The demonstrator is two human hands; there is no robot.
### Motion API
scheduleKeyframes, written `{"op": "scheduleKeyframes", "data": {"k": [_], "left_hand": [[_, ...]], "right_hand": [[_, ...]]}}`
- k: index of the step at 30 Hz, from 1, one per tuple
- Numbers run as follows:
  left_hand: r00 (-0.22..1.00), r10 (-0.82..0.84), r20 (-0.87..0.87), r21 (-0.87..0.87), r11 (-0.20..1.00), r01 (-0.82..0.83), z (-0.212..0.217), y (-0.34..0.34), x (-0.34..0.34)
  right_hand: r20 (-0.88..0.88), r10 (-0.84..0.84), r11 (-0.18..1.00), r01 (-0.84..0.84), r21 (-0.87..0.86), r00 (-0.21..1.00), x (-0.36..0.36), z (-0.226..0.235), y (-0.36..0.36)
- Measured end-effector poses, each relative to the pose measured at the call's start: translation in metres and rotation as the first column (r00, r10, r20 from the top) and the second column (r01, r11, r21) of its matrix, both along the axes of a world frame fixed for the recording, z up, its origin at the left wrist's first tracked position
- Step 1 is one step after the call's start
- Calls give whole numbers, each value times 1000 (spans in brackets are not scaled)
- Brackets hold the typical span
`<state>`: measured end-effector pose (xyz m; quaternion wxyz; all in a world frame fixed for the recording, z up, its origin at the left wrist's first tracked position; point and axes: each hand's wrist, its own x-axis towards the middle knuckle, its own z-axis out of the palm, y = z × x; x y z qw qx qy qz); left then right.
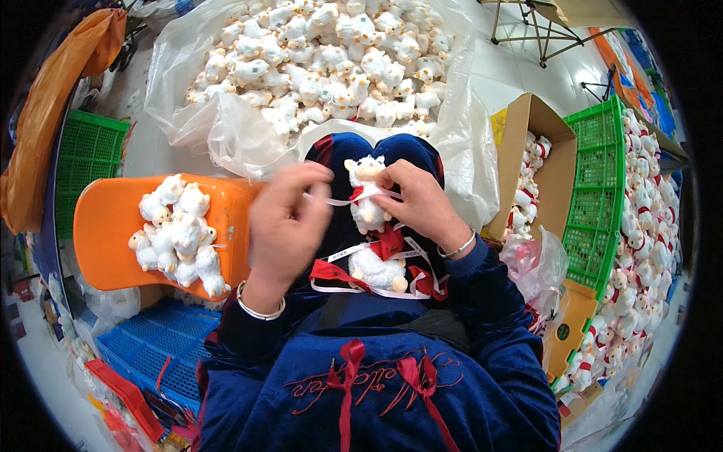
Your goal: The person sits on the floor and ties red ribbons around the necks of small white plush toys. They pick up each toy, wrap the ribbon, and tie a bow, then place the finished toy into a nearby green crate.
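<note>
Underfoot, a pale floor (512,68) runs to the far side of the room, where a folding frame (538,34) stands at the far right; an orange sack (45,113) hangs at the far left.

From the head view: a big clear plastic bag (226,128) lies open just beyond the person's knees, heaped with small white plush lambs (331,53); to the left an orange stool (105,226) carries a small pile of the same lambs (177,230), with a green crate (86,154) behind it and a blue crate (151,350) nearer, low on the left; to the right an open cardboard box (527,143) holds lambs wearing red ribbons, and beside it a green crate wall (595,188) fences a long heap of finished lambs (640,248).

At the centre, over the lap in dark blue velvet, the left hand (286,218) pinches a white ribbon (339,200); the right hand (418,200) grips the plush lamb (365,192) upright at its neck; a second lamb (376,267) lies on the lap below among red bows (388,245).
</note>
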<state>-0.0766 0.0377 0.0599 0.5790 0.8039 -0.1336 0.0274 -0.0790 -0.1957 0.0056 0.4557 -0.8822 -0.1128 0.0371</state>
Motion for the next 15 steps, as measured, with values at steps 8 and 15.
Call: {"op": "scheduleKeyframes", "data": {"k": [8, 15], "left_hand": [[978, -186, -88, 500, 841, 205, -48, -43, 12], [952, -299, -68, 527, 800, 289, -43, -43, 19]], "right_hand": [[-20, 15, 1000, -15, -15, 1000, 1, 0, 1], [-91, 71, 997, -72, -5, 993, 6, 5, -14]]}}
